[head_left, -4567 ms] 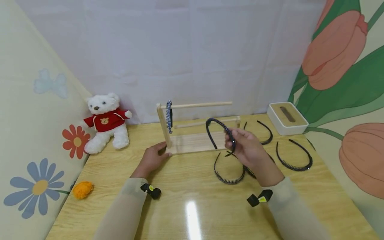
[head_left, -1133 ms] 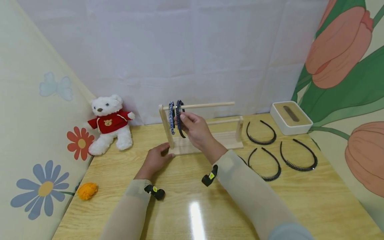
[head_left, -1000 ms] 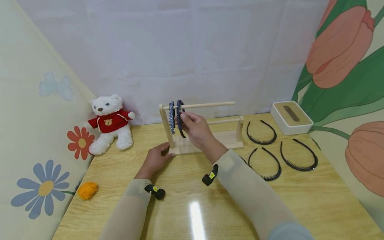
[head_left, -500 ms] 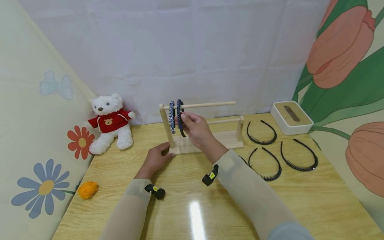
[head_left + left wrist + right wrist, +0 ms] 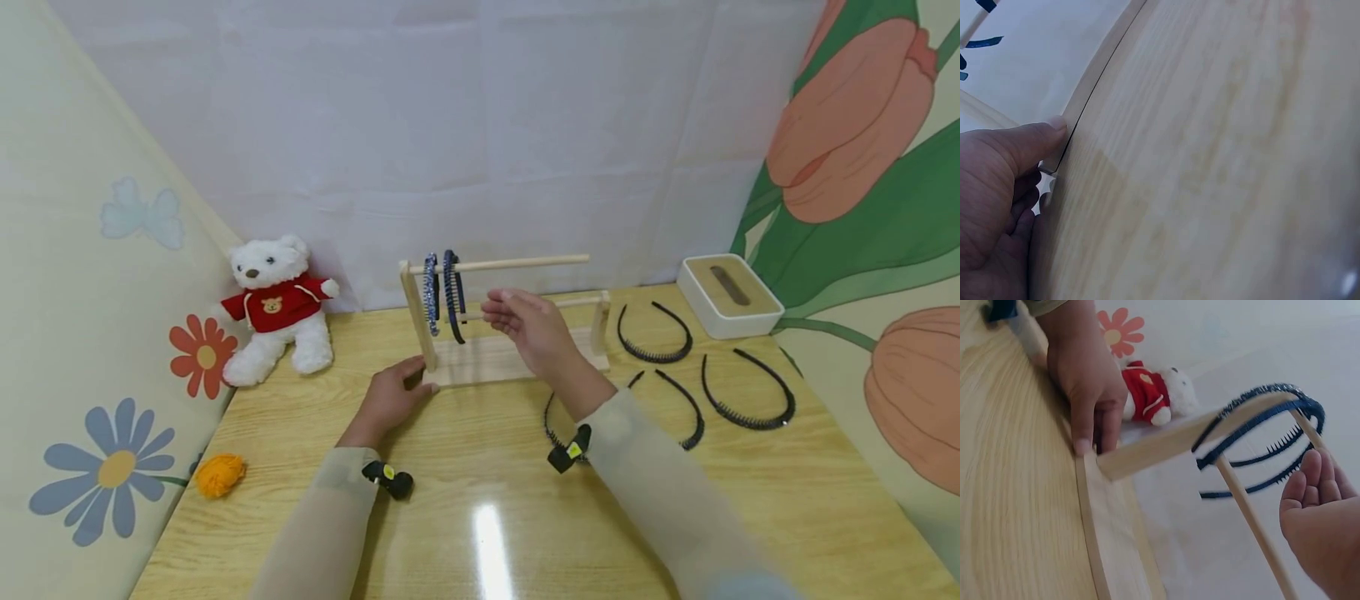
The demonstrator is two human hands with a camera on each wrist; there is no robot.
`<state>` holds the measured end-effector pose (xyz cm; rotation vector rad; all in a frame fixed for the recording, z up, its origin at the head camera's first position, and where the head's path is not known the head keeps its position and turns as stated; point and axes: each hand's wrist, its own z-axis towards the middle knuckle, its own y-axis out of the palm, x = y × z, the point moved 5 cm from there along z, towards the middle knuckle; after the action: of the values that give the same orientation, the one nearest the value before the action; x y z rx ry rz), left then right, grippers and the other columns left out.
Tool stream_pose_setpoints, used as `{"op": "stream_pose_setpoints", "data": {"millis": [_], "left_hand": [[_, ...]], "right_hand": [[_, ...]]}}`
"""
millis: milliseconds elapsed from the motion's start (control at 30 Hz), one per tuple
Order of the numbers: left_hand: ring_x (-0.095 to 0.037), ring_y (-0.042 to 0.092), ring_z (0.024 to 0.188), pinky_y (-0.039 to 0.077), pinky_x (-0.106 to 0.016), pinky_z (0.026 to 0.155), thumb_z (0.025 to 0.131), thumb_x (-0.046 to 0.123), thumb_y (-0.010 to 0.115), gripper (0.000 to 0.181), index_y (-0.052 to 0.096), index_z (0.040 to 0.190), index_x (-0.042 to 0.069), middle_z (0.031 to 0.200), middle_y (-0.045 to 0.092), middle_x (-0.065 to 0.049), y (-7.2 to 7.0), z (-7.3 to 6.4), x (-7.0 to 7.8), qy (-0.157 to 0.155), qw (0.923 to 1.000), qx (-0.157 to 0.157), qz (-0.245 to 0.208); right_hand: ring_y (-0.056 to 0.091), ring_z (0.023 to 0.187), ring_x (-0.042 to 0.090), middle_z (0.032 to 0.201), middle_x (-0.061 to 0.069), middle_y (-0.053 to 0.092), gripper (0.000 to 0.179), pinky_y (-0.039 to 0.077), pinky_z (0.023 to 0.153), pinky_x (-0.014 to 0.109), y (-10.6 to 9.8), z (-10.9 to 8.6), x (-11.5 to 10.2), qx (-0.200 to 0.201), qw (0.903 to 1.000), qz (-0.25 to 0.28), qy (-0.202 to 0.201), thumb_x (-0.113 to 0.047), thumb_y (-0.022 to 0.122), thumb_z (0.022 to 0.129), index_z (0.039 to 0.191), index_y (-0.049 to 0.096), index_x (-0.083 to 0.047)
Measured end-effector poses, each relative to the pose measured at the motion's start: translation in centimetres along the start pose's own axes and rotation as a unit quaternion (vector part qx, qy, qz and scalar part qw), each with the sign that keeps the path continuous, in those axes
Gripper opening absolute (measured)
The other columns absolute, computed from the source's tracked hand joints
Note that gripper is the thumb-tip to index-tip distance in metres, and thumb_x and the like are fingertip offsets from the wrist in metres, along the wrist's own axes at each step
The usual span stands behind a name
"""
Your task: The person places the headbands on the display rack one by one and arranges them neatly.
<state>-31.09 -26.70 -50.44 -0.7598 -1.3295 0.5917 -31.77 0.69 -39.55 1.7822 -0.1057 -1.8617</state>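
A wooden rack (image 5: 491, 360) with an upper and a lower rod stands on the table. From its upper rod hang a glittery blue headband (image 5: 431, 304) near the left post and a dark toothed headband (image 5: 450, 292) just right of it. My left hand (image 5: 388, 398) holds the left corner of the rack's base, thumb on the front edge, as the left wrist view also shows. Just right of the dark headband, my right hand (image 5: 536, 329) is in the air before the lower rod, fingers loosely bent. Nothing is in it, and the right wrist view shows it apart from both headbands (image 5: 1254, 425).
Several dark headbands lie on the table at right, among them one at the far right (image 5: 750, 421) and one behind (image 5: 656, 358); my right arm partly covers two. A white box (image 5: 738, 321) stands at back right. At left are a white teddy bear (image 5: 273, 308) and orange yarn (image 5: 220, 476).
My right hand carried the dark headband left onto the upper rod, then let go and drew back to the right. My left hand has stayed at the rack's corner.
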Motion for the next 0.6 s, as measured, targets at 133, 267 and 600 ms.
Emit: {"op": "stream_pose_setpoints", "data": {"millis": [133, 267, 600], "left_hand": [[-0.046, 0.049, 0.153, 0.042, -0.062, 0.127, 0.104, 0.027, 0.078, 0.063, 0.057, 0.16, 0.011, 0.163, 0.055, -0.019, 0.1, 0.0, -0.1, 0.0, 1.0, -0.004, -0.002], [-0.046, 0.048, 0.154, 0.041, -0.062, 0.127, 0.104, 0.027, 0.078, 0.063, 0.056, 0.161, 0.011, 0.164, 0.055, -0.019, -0.1, 0.0, -0.1, -0.006, 1.0, -0.006, -0.003], [-0.046, 0.046, 0.155, 0.039, -0.062, 0.128, 0.105, 0.028, 0.077, 0.064, 0.055, 0.162, 0.01, 0.165, 0.053, -0.019, 0.1, 0.1, -0.2, -0.013, 0.9999, -0.01, -0.002]], "right_hand": [[0.072, 0.11, 0.015, 0.119, 0.004, 0.075, 0.036, 0.061, 0.104, 0.029, -2.9, -2.6, -0.7, -0.019, 0.9989, -0.042, 0.007, -0.015, 0.053, 0.116, 0.142, 0.061, 0.009], [0.073, 0.117, 0.017, 0.128, 0.011, 0.076, 0.036, 0.06, 0.108, 0.032, -5.9, -5.6, -1.3, -0.045, 0.9829, -0.178, 0.01, -0.015, 0.059, 0.114, 0.142, 0.063, 0.007], [0.071, 0.126, 0.032, 0.13, 0.003, 0.078, 0.036, 0.059, 0.109, 0.057, -11.6, -12.0, -0.3, -0.197, 0.7975, -0.57, 0.003, -0.025, 0.089, 0.094, 0.126, 0.081, -0.013]]}}
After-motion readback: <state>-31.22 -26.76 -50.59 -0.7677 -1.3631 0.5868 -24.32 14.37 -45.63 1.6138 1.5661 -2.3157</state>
